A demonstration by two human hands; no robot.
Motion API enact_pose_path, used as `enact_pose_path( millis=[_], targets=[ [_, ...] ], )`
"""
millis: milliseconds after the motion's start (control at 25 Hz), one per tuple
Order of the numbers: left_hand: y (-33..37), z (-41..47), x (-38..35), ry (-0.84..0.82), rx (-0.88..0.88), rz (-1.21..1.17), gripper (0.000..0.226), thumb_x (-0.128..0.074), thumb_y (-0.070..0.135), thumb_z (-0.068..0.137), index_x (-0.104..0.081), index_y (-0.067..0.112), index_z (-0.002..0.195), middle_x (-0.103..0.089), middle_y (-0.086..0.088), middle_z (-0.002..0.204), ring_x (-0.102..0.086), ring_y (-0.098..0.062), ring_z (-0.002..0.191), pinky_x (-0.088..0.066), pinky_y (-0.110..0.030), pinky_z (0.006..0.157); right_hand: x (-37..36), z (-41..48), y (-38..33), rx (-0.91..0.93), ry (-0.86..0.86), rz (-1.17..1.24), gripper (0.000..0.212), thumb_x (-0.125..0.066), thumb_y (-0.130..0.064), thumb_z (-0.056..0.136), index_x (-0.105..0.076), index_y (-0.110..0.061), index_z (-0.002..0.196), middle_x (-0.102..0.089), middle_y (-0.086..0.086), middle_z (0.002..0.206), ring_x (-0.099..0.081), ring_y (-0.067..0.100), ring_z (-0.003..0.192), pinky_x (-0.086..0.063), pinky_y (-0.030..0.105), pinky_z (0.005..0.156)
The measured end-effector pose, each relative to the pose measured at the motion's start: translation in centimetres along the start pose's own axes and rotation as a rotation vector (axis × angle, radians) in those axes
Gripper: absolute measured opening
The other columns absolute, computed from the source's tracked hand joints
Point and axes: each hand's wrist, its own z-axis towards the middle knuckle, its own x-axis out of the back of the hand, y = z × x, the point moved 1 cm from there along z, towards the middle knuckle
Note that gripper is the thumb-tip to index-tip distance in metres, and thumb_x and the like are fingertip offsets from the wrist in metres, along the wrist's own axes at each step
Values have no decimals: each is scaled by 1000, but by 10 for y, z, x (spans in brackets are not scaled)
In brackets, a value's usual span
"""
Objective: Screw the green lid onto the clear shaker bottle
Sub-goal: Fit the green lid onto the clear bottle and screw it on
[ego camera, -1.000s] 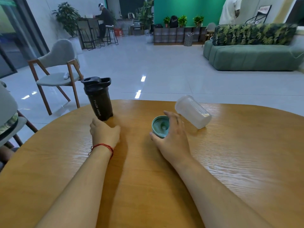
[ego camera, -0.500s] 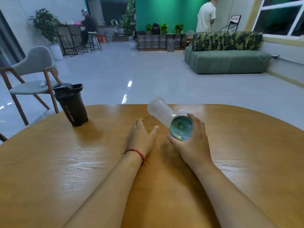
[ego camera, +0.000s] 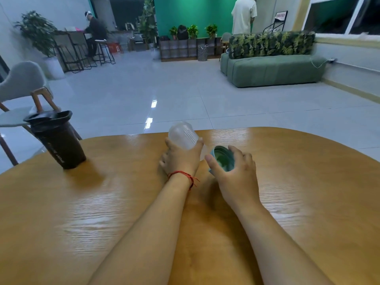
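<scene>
Both hands are busy over the wooden table (ego camera: 61,212): the left hand (ego camera: 181,159) is wrapped around the clear bottle (ego camera: 183,135), and the right hand (ego camera: 236,171) grips the green lid (ego camera: 223,159) by its rim, hollow underside turned toward the camera. Lid and bottle sit side by side, near but not touching. The bottle's long axis points away from the person, closed base at the far end, so its mouth is hidden inside the left palm. Judging from this, the mouth must be turned toward the lid before threading can start. A black bottle (ego camera: 59,145) stands well apart on the left.
</scene>
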Motion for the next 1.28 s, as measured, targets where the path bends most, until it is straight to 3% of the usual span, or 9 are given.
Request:
enact_pose_path(
  millis=[200,280,400,480,640,720,840,1000,1280],
  targets=[
    [-12,-2,13,-73,-75,-133,108,-69,66,77,-22,20,162,-68,-5,121,-63,-34,115,-50,-54,103,4,0,-5,5,53,-27,90,-45,-88,85,-60,-26,148,-60,-3,133,-49,20,127,-48,44,106],
    [-22,-7,19,-135,-182,-145,102,-74,62,72,-31,23,156,-64,0,114,-66,-28,102,-58,-45,87,8,-1,-6,-41,28,77,85,-43,-86,87,-59,-28,147,-59,-5,135,-47,17,128,-46,44,106],
    [-45,-16,36,-179,-324,-78,78,-79,48,73,-48,26,141,-64,0,121,-65,-23,99,-53,-32,73,11,-2,-3,-97,24,286,79,-45,-82,91,-59,-28,146,-58,-7,137,-48,17,133,-45,42,108],
    [-65,-21,56,-236,-352,-156,78,-84,42,77,-52,28,147,-66,4,124,-65,-19,106,-53,-30,80,12,-1,-4,-168,38,490,76,-52,-79,88,-61,-27,143,-60,-6,136,-55,19,131,-49,42,106],
    [-96,-36,110,-457,-207,-641,71,-87,29,73,-65,31,141,-75,-5,130,-71,-28,119,-59,-42,94,14,1,-11,-347,-66,791,74,-69,-64,82,-60,-18,138,-68,4,130,-66,22,112,-47,33,81],
    [-101,-40,126,-589,-137,-826,69,-82,16,73,-67,24,141,-73,-12,134,-69,-34,122,-54,-46,97,14,4,-12,-388,-112,963,81,-81,-62,78,-60,-15,140,-70,11,131,-70,25,113,-52,35,89],
    [-100,-39,130,-696,-62,-1013,79,-74,11,68,-62,12,145,-71,-14,136,-68,-34,120,-51,-47,97,16,2,-16,-437,-160,1258,62,-82,-48,87,-62,-19,138,-69,18,135,-71,35,126,-55,46,111],
    [-96,-41,122,-740,-6,-1050,72,-67,14,73,-60,14,144,-68,-12,133,-65,-35,108,-55,-43,72,13,-1,-20,-495,-161,1511,73,-84,-45,84,-58,-16,147,-68,26,142,-79,39,118,-53,53,116],
    [-98,-44,118,-825,-55,-923,58,-71,29,73,-67,17,130,-68,-10,124,-63,-26,95,-48,-38,62,5,-6,-22,-467,-229,1412,50,-81,-38,88,-72,-22,135,-70,20,148,-64,37,140,-42,57,125]
  ],
)
